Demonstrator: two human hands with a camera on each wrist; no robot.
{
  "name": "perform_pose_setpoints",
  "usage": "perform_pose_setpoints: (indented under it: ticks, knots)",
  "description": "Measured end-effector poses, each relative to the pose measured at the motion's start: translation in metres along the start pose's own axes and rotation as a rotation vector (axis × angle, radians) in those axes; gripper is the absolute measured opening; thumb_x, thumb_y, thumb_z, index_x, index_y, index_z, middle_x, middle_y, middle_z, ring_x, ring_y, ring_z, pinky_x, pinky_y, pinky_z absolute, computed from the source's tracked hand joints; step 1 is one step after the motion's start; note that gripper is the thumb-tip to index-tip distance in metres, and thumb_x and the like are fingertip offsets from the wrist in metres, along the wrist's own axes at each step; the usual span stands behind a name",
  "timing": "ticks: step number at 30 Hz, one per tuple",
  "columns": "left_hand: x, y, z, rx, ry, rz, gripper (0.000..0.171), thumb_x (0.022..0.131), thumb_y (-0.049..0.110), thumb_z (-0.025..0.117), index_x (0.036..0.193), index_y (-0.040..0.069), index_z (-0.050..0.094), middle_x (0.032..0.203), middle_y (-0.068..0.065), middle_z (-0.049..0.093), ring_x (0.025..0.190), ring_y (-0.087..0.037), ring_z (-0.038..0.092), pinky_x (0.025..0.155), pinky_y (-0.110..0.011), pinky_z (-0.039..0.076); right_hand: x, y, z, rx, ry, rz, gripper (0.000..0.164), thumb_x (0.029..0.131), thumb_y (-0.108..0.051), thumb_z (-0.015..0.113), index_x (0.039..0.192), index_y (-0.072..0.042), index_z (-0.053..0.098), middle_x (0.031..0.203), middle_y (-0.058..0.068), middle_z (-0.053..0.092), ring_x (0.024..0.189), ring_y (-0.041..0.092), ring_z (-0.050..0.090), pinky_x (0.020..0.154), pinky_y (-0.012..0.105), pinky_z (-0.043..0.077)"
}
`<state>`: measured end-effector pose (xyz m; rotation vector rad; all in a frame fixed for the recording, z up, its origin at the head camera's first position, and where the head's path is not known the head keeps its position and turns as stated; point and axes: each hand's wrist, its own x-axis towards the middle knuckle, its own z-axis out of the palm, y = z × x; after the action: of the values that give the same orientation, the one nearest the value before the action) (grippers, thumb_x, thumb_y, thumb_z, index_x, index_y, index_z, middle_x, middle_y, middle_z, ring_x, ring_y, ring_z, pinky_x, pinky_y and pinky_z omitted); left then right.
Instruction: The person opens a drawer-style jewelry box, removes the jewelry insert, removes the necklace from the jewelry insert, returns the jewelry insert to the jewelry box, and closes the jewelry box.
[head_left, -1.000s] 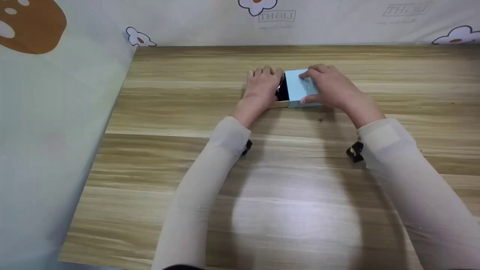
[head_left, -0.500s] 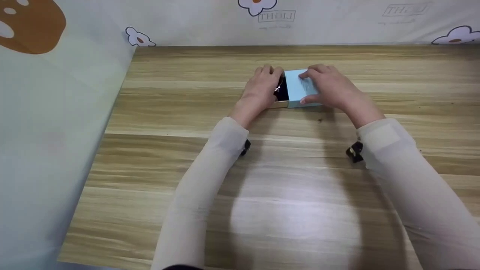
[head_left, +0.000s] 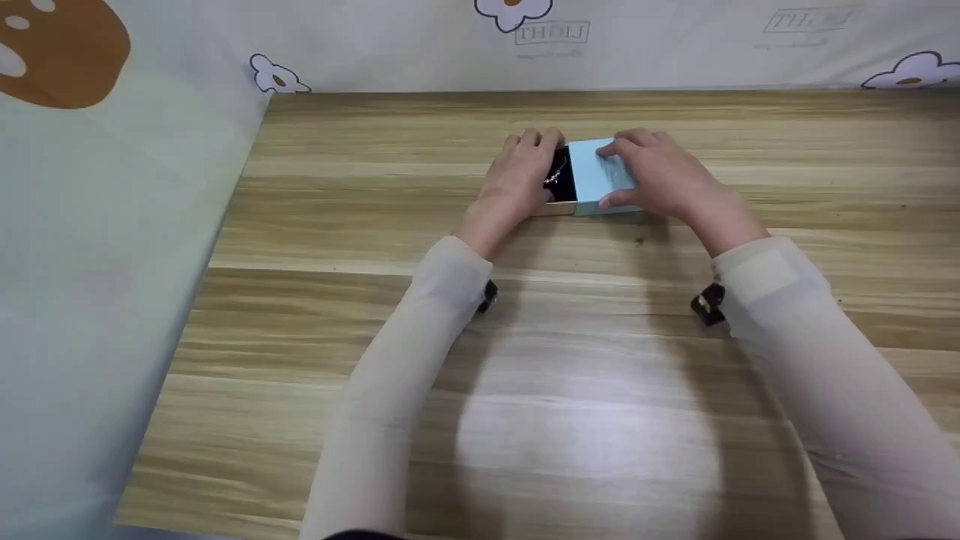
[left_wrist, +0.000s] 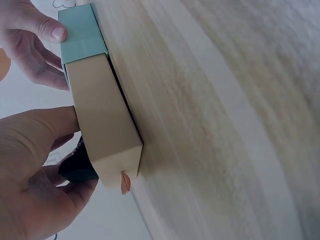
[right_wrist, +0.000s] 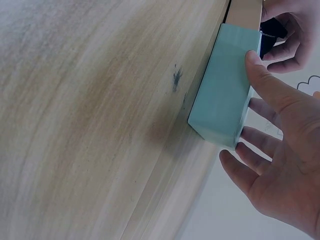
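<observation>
A light blue box sleeve (head_left: 595, 176) lies on the table with its tan drawer (left_wrist: 102, 105) slid out to the left. A small ribbon tab (left_wrist: 125, 183) hangs from the drawer's end. My left hand (head_left: 516, 176) is over the drawer, thumb at the near edge, fingers bent beyond. It pinches a black pad (left_wrist: 79, 162), which stands tilted above the drawer's rim in both wrist views. On the pad lies a thin silver chain (head_left: 556, 175) with small beads; its far part is hidden. My right hand (right_wrist: 285, 140) grips the sleeve, thumb on the near side.
The wood-grain table (head_left: 300, 315) runs back to a pale wall sheet (head_left: 405, 45) printed with flowers. Another pale sheet (head_left: 112, 262) hangs along the left edge. A small dark mark (right_wrist: 177, 79) is on the tabletop near the sleeve.
My left hand has shifted slightly left, and more of the black pad and silver chain shows. The right hand and the sleeve have stayed in place.
</observation>
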<state>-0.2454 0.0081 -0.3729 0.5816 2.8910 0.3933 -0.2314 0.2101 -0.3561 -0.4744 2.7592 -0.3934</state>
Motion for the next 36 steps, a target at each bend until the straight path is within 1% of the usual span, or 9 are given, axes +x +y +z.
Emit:
perform_pose_setpoints:
  ticks: [4, 9, 12, 16, 20, 25, 31, 36]
  knots:
    - [0.000, -0.002, -0.001, -0.039, 0.010, 0.005, 0.059, 0.090, 0.012, 0.072, 0.140, 0.017, 0.040, 0.142, -0.009, 0.050, 0.130, -0.027, 0.045, 0.110, -0.037, 0.044, 0.001, -0.001, 0.000, -0.004, -0.002, 0.001, 0.074, 0.089, -0.035, 0.075, 0.149, -0.008, 0.041, 0.159, 0.023, 0.030, 0.145, 0.047, 0.027, 0.118, 0.060, 0.028]
    - [-0.001, -0.005, -0.004, -0.135, -0.005, -0.018, 0.062, 0.090, 0.011, 0.072, 0.141, 0.019, 0.039, 0.146, -0.006, 0.048, 0.133, -0.025, 0.044, 0.114, -0.033, 0.040, 0.001, -0.001, -0.001, -0.005, -0.005, 0.001, 0.074, 0.089, -0.035, 0.075, 0.149, -0.008, 0.041, 0.159, 0.024, 0.029, 0.146, 0.047, 0.026, 0.119, 0.060, 0.028]
    - [-0.001, -0.007, -0.005, -0.194, -0.010, -0.025, 0.063, 0.090, 0.009, 0.073, 0.142, 0.019, 0.039, 0.147, -0.005, 0.048, 0.135, -0.024, 0.046, 0.114, -0.033, 0.040, 0.001, -0.001, -0.001, -0.006, -0.006, 0.002, 0.074, 0.089, -0.036, 0.074, 0.149, -0.008, 0.041, 0.160, 0.024, 0.029, 0.146, 0.047, 0.026, 0.119, 0.060, 0.028]
    - [-0.001, -0.008, -0.006, -0.258, -0.003, -0.028, 0.060, 0.091, 0.005, 0.069, 0.142, 0.018, 0.040, 0.145, -0.003, 0.049, 0.133, -0.020, 0.048, 0.113, -0.030, 0.042, 0.000, -0.001, -0.002, -0.006, -0.008, 0.004, 0.075, 0.089, -0.036, 0.074, 0.150, -0.007, 0.041, 0.160, 0.024, 0.028, 0.146, 0.047, 0.026, 0.119, 0.060, 0.027]
    - [-0.001, -0.009, -0.006, -0.280, 0.007, -0.027, 0.057, 0.093, 0.002, 0.065, 0.141, 0.018, 0.041, 0.142, -0.002, 0.049, 0.129, -0.017, 0.050, 0.110, -0.027, 0.044, 0.000, 0.000, -0.001, -0.002, -0.008, 0.003, 0.075, 0.089, -0.036, 0.075, 0.150, -0.008, 0.040, 0.160, 0.024, 0.027, 0.146, 0.047, 0.025, 0.119, 0.060, 0.027]
    - [-0.001, -0.009, -0.006, -0.308, 0.021, -0.028, 0.052, 0.094, -0.003, 0.060, 0.138, 0.017, 0.043, 0.141, -0.002, 0.047, 0.128, -0.016, 0.049, 0.109, -0.024, 0.043, 0.000, 0.000, -0.001, 0.001, -0.006, 0.002, 0.075, 0.089, -0.036, 0.075, 0.150, -0.008, 0.040, 0.160, 0.024, 0.027, 0.146, 0.047, 0.025, 0.119, 0.061, 0.026]
    - [-0.002, -0.011, -0.005, -0.341, 0.040, -0.018, 0.050, 0.093, -0.007, 0.056, 0.136, 0.016, 0.044, 0.143, -0.004, 0.043, 0.129, -0.017, 0.047, 0.107, -0.024, 0.044, 0.000, 0.001, 0.001, -0.006, 0.011, -0.017, 0.076, 0.088, -0.036, 0.076, 0.149, -0.007, 0.041, 0.159, 0.024, 0.030, 0.145, 0.048, 0.027, 0.119, 0.061, 0.027]
    - [-0.002, -0.013, -0.005, -0.407, 0.055, -0.013, 0.048, 0.094, -0.007, 0.056, 0.135, 0.014, 0.045, 0.144, -0.006, 0.041, 0.129, -0.018, 0.047, 0.107, -0.024, 0.044, -0.001, 0.001, 0.001, -0.006, 0.015, -0.019, 0.076, 0.088, -0.037, 0.076, 0.149, -0.007, 0.042, 0.159, 0.024, 0.030, 0.145, 0.048, 0.027, 0.119, 0.061, 0.026]
